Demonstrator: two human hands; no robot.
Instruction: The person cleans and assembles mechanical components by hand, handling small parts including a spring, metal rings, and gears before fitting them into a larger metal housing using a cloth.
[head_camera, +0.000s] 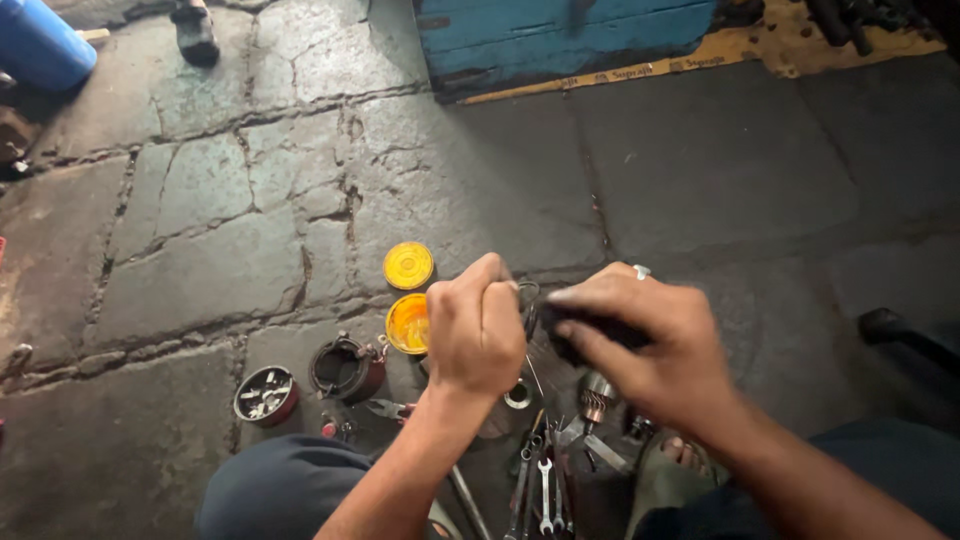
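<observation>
My left hand is closed into a fist around a thin tool whose metal end pokes out near the knuckles. My right hand, with a ring on one finger, grips a dark, blurred part right beside the left hand. Both hands hover over a stone floor. Just left of my left hand sits an open yellow grease tin, with its yellow lid lying above it.
A round dark metal housing and a small tin of bits lie at lower left. Spanners, a drill chuck and a small ring lie between my knees. A blue wooden box stands at the top.
</observation>
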